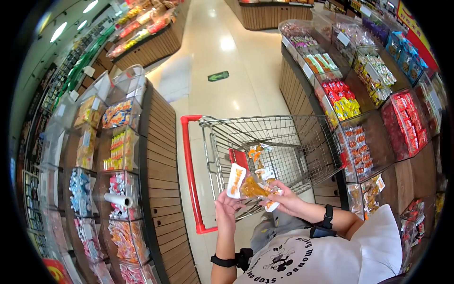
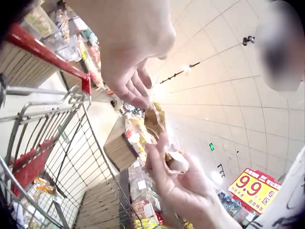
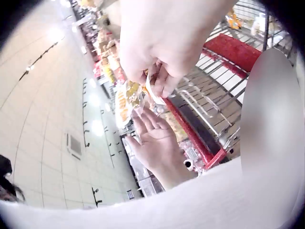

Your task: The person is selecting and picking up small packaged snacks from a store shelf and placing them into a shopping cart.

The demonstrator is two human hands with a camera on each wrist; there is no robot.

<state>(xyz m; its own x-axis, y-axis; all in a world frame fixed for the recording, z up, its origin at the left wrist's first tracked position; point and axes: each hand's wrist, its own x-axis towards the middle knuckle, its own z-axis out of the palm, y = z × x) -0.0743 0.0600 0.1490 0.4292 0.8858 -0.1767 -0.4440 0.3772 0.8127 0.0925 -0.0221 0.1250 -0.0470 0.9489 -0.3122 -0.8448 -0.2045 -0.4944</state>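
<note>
A clear packet with brown food inside (image 1: pixel 252 188) and a white printed label (image 1: pixel 235 181) is held over the cart. The right hand (image 1: pixel 286 199) pinches its right end; in the right wrist view that hand (image 3: pixel 159 52) has curled fingers around the packet's white end (image 3: pixel 155 91). Beside the labelled end, the left hand (image 1: pixel 228 208) has its palm up and fingers extended, near or touching the packet. The right wrist view shows the left hand (image 3: pixel 155 140) spread just below the packet (image 3: pixel 134 95). Similar packets (image 1: pixel 258 154) lie in the cart.
A metal shopping cart with a red handle (image 1: pixel 190 170) stands in front of the person. Candy bins line the left shelf (image 1: pixel 163 189) and the right shelf (image 1: pixel 302 83). An aisle floor (image 1: pixel 222 97) runs ahead, with a green arrow sign (image 1: pixel 218 76).
</note>
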